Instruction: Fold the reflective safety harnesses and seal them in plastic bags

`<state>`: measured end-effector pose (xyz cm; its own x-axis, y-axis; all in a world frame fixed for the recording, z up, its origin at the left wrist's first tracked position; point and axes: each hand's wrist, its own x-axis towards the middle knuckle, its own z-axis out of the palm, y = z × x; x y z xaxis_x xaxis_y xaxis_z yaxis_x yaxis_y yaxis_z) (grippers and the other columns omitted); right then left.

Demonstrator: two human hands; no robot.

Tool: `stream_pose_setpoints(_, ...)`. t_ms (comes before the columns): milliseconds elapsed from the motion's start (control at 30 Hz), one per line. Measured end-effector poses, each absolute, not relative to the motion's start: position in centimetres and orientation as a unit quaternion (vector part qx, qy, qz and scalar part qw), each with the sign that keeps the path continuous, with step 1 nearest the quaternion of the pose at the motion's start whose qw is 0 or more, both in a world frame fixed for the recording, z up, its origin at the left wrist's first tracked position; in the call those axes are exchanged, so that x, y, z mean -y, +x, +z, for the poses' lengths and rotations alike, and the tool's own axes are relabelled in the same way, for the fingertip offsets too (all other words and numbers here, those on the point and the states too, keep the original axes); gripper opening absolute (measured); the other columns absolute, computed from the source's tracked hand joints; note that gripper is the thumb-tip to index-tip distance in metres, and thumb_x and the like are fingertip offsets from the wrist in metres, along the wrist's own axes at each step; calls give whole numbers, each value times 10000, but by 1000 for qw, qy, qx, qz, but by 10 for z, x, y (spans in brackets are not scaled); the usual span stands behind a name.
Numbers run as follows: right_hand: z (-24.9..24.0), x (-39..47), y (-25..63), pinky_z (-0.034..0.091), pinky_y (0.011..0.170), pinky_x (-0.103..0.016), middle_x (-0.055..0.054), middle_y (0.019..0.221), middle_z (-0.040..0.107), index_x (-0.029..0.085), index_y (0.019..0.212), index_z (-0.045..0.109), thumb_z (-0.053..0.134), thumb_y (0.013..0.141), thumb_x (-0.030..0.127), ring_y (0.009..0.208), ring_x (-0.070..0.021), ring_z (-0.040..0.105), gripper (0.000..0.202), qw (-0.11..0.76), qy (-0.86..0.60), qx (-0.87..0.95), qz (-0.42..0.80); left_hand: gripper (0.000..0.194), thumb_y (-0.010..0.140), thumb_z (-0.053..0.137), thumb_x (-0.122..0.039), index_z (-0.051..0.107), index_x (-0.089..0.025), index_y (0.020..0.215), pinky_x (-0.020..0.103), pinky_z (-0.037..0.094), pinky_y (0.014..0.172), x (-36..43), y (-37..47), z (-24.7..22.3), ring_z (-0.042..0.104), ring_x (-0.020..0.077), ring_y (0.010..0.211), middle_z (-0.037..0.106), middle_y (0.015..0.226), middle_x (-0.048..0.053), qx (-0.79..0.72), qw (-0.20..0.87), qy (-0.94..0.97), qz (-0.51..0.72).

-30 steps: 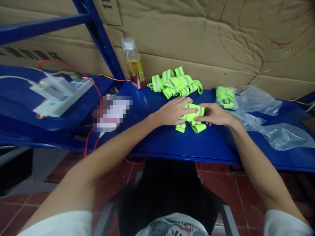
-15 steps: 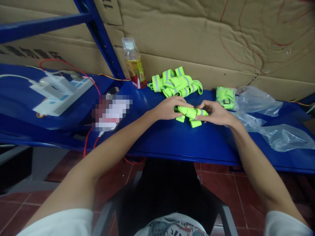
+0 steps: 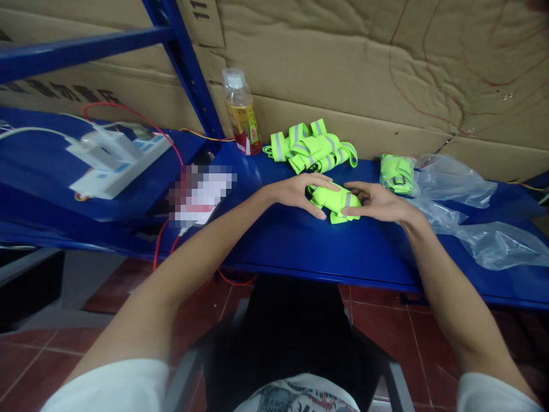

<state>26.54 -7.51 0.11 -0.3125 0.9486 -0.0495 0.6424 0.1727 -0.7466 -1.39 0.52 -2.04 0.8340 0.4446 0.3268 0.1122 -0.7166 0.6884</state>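
Neon yellow-green fabric with grey bands is what I've got on the head cam: a folded strap (image 3: pixel 337 197) bunched up on the blue table (image 3: pixel 274 246). The right hand (image 3: pixel 380 203) has its right end, thumb on the near side and fingers curled behind, so I read that as a proper hold. The left hand (image 3: pixel 295 190) makes a wide C around the other end, fingers over the top, thumb spread well below. Can't tell from here whether that thumb actually touches. My guess on covering both ends: soft stuff like this pops open if only one side is pinned.

Just behind the hands is a loose pile of similar straps (image 3: pixel 315 147), within easy reach. A drink bottle (image 3: pixel 244 120) stands at its left end near the cardboard (image 3: pixel 321 68), probably to be clear of the elbows. On the right, a green packet (image 3: pixel 397 171) sits beside see-through bags (image 3: pixel 454 177), handy for the right hand. The power strip (image 3: pixel 128 166) is far left, well apart from the fabric.
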Motion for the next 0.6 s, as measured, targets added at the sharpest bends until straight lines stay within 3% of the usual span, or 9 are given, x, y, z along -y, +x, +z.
stream_pose_setpoints(167,-3,74,261,565,855,-440,-93,1059,734,192,1176,755,879,747,558,944,-296,669,577,208,-504,820,172,897,739,934,-490,613,-199,1524,487,559,1117,-13,-14,-26,699,298,1276,718,1400,170,-196,417,826,325)
stream_pose_setpoints(300,-4,77,252,532,946,-457,-114,1159,703,213,1288,661,795,830,465,1090,-332,653,540,231,-480,842,86,713,777,889,-514,702,-167,1371,495,547,1121,-14,-14,-29,704,290,1201,741,1326,143,-247,344,856,295)
stream_pose_setpoints(400,-3,83,245,500,788,-394,-93,1138,713,246,1388,549,684,900,379,943,-299,668,524,216,-509,829,80,690,795,872,-465,679,-180,1393,498,535,1125,-9,-12,-29,679,290,1194,707,1272,121,-253,262,880,304)
stream_pose_setpoints(467,1,87,243,432,679,-351,-51,999,705,259,1374,520,676,891,366,772,-254,632,519,209,-527,819,84,624,809,853,-413,687,-177,1363,499,540,1109,-6,-10,-31,671,288,1166,658,1242,118,-254,222,889,311)
stream_pose_setpoints(600,10,92,240,369,598,-324,30,752,609,276,1298,517,798,823,531,613,-211,564,609,201,-544,806,118,462,863,786,-323,686,-179,1290,495,548,1096,2,-4,-35,656,276,1141,587,1223,116,-227,187,899,326)
